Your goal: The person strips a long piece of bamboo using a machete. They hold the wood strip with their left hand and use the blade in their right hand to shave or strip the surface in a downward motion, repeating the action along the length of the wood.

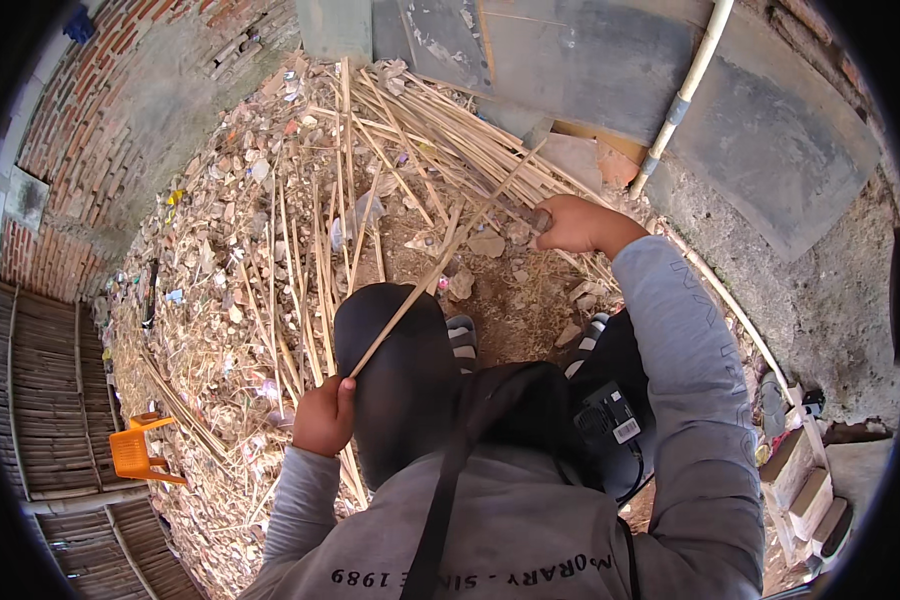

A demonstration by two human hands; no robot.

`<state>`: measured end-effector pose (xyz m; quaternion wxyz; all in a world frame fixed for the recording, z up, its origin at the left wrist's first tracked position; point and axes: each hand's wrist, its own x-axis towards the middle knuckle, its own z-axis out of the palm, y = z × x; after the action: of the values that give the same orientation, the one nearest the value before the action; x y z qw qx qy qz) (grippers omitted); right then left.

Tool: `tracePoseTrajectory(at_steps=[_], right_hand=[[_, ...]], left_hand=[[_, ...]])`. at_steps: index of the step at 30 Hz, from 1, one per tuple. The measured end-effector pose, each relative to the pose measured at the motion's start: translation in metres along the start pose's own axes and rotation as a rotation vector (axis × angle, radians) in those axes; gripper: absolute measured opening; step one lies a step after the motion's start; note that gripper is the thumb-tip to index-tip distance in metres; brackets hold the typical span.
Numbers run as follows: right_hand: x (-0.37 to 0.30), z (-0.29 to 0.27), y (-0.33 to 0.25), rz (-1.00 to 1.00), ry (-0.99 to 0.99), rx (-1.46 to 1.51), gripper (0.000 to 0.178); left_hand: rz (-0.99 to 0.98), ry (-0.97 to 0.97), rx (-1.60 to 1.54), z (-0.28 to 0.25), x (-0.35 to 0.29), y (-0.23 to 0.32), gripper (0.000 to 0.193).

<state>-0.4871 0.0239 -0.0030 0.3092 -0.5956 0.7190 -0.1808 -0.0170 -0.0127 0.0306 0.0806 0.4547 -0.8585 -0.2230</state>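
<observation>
My left hand (pixel 325 415) is closed on the near end of a long, thin bamboo strip (pixel 400 317). The strip slants up and to the right over my dark-clad left knee (pixel 385 325), its far end above the ground. My right hand (pixel 578 225) is wrapped round the handle of a knife whose dark blade (pixel 508 204) points up and left. The blade lies close to the strip, crossing it or just beside it; I cannot tell whether they touch. Both forearms are in grey sleeves.
A pile of bamboo strips (pixel 450 120) lies ahead by leaning grey panels (pixel 580 60); more strips (pixel 320 270) lie on littered ground to the left. An orange plastic chair (pixel 135 450) stands far left. A pale pipe (pixel 682 100) leans at right. Sandalled feet (pixel 462 345) are below me.
</observation>
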Motion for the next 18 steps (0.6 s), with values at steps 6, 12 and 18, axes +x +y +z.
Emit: tracePoseTrajectory(at_steps=[6, 12, 18], right_hand=[[0.011, 0.002, -0.008, 0.013, -0.087, 0.032, 0.041], [0.003, -0.009, 0.011, 0.077, 0.051, 0.046, 0.053], [-0.016, -0.016, -0.002, -0.053, 0.213, -0.034, 0.047]], left_hand=[[-0.01, 0.009, 0.007, 0.008, 0.004, -0.009, 0.046], [-0.004, -0.002, 0.025, 0.002, -0.001, -0.012, 0.044], [0.005, 0.003, -0.083, 0.007, -0.001, -0.011, 0.048]])
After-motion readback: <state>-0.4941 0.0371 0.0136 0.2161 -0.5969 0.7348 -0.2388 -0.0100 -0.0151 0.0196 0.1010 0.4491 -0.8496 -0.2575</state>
